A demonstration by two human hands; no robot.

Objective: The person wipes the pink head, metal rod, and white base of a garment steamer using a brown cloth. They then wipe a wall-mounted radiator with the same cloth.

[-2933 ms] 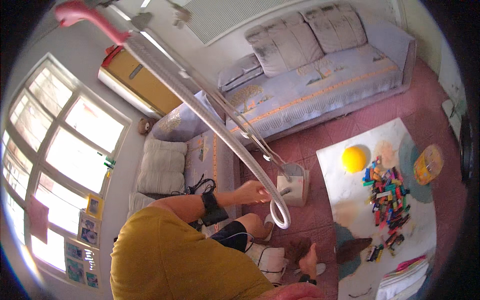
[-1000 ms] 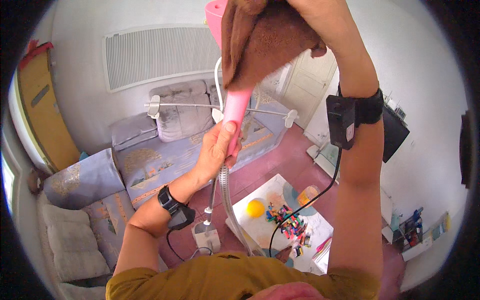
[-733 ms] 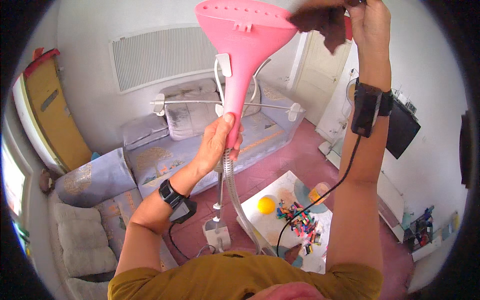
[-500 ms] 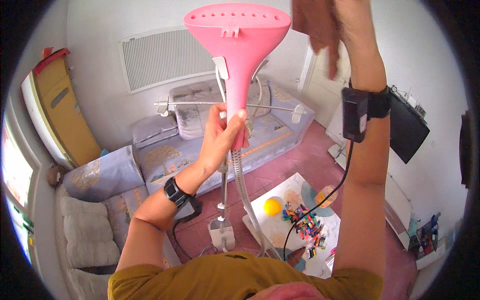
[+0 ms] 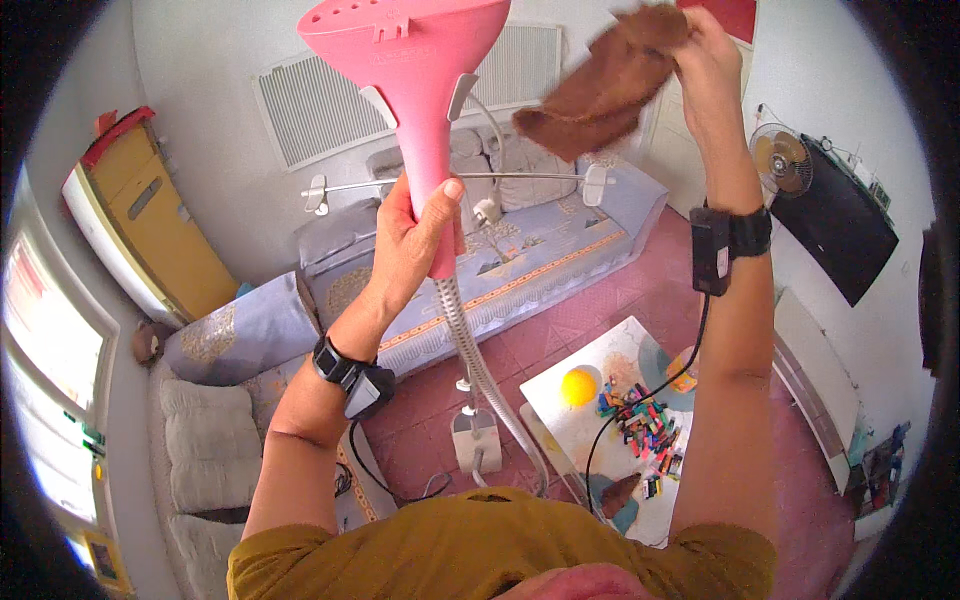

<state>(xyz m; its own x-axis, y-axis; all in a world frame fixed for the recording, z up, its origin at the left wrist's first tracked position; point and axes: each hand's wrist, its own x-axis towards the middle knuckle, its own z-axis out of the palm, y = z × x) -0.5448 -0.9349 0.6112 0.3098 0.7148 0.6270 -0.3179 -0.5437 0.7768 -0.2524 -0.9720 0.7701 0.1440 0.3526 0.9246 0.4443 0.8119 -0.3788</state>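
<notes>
Yellow ball (image 5: 579,387) on white table (image 5: 572,424); fan (image 5: 781,160) near what seems a television (image 5: 838,222).

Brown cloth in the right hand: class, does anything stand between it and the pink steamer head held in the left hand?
Nothing visible stands between the brown cloth in the right hand and the pink steamer head in the left hand. A gap separates them; the grille panel seen through it lies beyond.

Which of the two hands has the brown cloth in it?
The right hand: it holds up the brown cloth, while the left hand grips the pink flared nozzle by its narrow end.
</notes>
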